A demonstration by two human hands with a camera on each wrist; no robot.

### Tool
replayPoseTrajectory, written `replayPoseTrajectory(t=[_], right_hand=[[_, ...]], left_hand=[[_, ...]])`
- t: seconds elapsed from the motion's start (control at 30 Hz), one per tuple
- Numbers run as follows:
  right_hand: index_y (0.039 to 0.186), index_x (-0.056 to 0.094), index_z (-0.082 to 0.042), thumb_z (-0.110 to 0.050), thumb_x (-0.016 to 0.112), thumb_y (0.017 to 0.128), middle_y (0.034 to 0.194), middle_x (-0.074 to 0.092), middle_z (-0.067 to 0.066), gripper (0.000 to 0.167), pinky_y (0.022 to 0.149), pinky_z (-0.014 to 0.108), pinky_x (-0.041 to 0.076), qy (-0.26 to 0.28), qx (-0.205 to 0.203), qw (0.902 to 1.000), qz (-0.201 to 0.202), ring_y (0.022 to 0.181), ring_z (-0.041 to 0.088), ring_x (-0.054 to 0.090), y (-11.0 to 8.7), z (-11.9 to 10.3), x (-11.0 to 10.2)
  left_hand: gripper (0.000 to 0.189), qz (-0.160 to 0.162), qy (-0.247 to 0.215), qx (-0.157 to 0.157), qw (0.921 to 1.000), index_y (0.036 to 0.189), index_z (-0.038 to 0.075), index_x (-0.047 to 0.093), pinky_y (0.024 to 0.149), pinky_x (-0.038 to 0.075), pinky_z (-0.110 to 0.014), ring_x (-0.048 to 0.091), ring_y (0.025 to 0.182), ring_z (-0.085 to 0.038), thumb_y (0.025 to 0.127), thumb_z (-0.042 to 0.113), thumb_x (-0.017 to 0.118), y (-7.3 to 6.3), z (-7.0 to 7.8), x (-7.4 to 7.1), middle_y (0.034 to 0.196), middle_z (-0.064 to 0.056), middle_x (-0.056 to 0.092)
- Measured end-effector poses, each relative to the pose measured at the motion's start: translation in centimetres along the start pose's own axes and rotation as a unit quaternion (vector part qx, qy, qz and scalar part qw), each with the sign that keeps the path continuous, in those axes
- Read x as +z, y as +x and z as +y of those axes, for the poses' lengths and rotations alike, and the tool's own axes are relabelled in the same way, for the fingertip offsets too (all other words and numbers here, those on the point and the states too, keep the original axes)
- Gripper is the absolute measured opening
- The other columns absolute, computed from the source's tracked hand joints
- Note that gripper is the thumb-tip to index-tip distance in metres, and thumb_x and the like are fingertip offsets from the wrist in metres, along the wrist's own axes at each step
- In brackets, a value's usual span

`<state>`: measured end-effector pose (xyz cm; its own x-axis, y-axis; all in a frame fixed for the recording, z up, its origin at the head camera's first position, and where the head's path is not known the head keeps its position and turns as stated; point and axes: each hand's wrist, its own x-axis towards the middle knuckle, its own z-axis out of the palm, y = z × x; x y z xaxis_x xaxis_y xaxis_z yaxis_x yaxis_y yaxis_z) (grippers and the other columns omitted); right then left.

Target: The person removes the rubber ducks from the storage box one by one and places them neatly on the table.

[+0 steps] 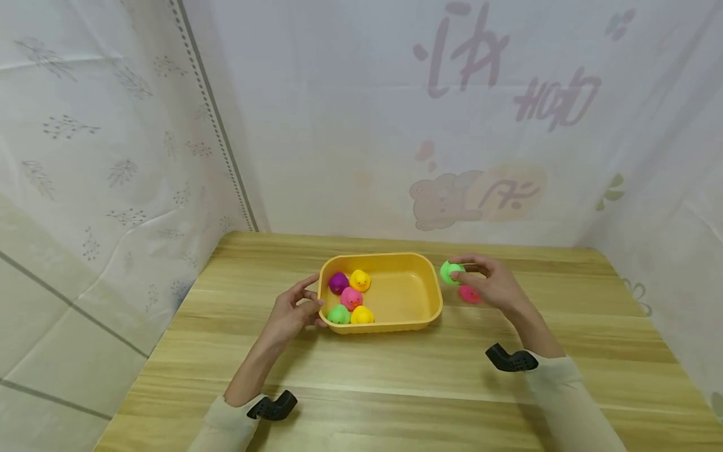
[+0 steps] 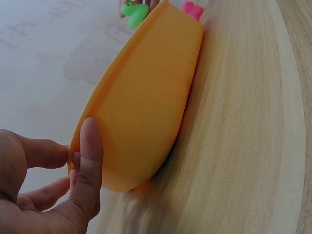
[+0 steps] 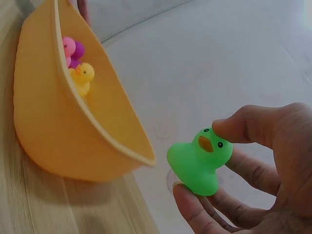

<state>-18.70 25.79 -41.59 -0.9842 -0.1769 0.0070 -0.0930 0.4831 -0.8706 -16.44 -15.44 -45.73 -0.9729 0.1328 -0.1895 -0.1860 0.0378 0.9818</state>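
Note:
A yellow plastic basin (image 1: 401, 326) stands on the wooden table. In its left half sit a purple duck (image 1: 338, 283), a pink duck (image 1: 351, 299), a green duck (image 1: 339, 314) and two yellow ducks, one at the back (image 1: 359, 280) and one at the front (image 1: 362, 315). My left hand (image 1: 295, 311) grips the basin's left end, its thumb (image 2: 91, 156) against the outer wall. Just beyond the right end, my right hand (image 1: 490, 282) pinches another green toy duck (image 3: 202, 161) between thumb and fingers, above the table. A bright pink duck (image 1: 469, 294) lies below that hand, partly covered by it.
The wooden table (image 1: 361, 395) reaches to a patterned white curtain (image 1: 339, 125) at the back, with more curtain at both sides. Black wrist mounts sit on the left forearm (image 1: 273, 407) and the right forearm (image 1: 511, 359).

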Motion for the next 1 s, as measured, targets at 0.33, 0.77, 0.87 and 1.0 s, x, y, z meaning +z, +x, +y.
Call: replayPoseTrajectory(t=[0.33, 0.77, 0.87, 1.0], right_hand=[[0.130, 0.068, -0.014, -0.037, 0.071, 0.097, 0.134, 0.065, 0.012, 0.040, 0.099, 0.042, 0.051, -0.009, 0.015, 0.9998, 0.014, 0.124, 0.031, 0.057, -0.8, 1.7, -2.1], [0.135, 0.064, -0.012, -0.042, 0.067, 0.099, 0.145, 0.056, 0.014, 0.047, 0.100, 0.054, 0.049, -0.045, 0.049, 0.9970, 0.040, 0.134, 0.038, 0.051, -2.0, 3.7, -4.7], [0.135, 0.064, -0.014, -0.047, 0.067, 0.098, 0.143, 0.057, 0.013, 0.050, 0.101, 0.052, 0.047, -0.053, 0.063, 0.9954, 0.048, 0.131, 0.033, 0.051, -2.3, 4.1, -5.2], [0.136, 0.064, -0.014, -0.050, 0.067, 0.097, 0.140, 0.060, 0.012, 0.053, 0.101, 0.049, 0.046, -0.061, 0.073, 0.9939, 0.057, 0.122, 0.019, 0.053, -2.6, 4.8, -5.8]], left_hand=[[0.063, 0.000, 0.001, -0.002, 1.0000, 0.155, 0.008, 0.041, 0.071, 0.068, -0.034, 0.066, 0.073, -0.017, 0.097, -0.004, 0.060, -0.1, 0.1, 0.1, 0.104, -0.009, 0.048], [0.063, 0.000, -0.001, -0.004, 1.0000, 0.155, 0.008, 0.041, 0.070, 0.068, -0.033, 0.065, 0.072, -0.018, 0.097, -0.004, 0.060, 0.0, 0.0, -0.1, 0.104, -0.010, 0.048], [0.062, -0.002, 0.001, -0.004, 1.0000, 0.155, 0.009, 0.041, 0.072, 0.068, -0.034, 0.066, 0.074, -0.018, 0.097, -0.004, 0.060, 0.0, 0.0, -0.1, 0.105, -0.010, 0.048], [0.062, -0.003, 0.002, -0.006, 1.0000, 0.156, 0.009, 0.042, 0.072, 0.069, -0.035, 0.066, 0.073, -0.019, 0.097, -0.003, 0.060, 0.0, 0.0, -0.1, 0.106, -0.010, 0.048]])
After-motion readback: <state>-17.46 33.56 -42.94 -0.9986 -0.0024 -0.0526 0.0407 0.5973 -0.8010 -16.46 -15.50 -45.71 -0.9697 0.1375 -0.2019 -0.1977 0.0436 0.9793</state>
